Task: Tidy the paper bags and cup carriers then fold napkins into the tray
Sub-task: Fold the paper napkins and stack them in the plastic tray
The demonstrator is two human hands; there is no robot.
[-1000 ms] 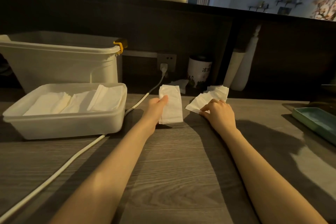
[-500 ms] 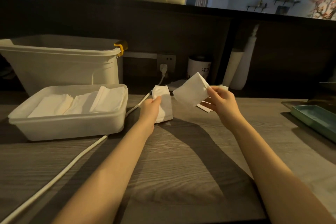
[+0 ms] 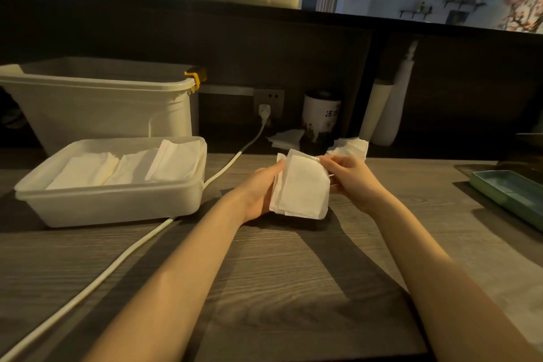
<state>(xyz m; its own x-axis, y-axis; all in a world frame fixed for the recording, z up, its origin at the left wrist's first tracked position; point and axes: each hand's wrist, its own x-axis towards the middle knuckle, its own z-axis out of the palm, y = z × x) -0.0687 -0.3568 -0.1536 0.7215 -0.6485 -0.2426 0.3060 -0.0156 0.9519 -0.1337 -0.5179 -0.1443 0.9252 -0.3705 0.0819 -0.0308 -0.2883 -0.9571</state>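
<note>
Two white folded napkins (image 3: pixel 302 186) are stacked together just above the wooden table, held between both hands. My left hand (image 3: pixel 261 185) grips their left edge from behind. My right hand (image 3: pixel 349 178) pinches the top right corner of the front napkin. The white plastic tray (image 3: pixel 111 201) stands to the left with several folded napkins (image 3: pixel 129 166) lying in it. A small heap of loose napkins (image 3: pixel 354 145) lies on the table just behind my right hand.
A tall white bin (image 3: pixel 100 103) stands behind the tray. A white cable (image 3: pixel 117 261) runs from a wall socket (image 3: pixel 266 109) across the table. A white printed canister (image 3: pixel 321 116), another napkin (image 3: pixel 286 138) and a green tray (image 3: pixel 511 194) at right are nearby.
My right hand lifted a napkin from the heap and brought it left onto the napkin in my left hand. Both hands have come together over the table.
</note>
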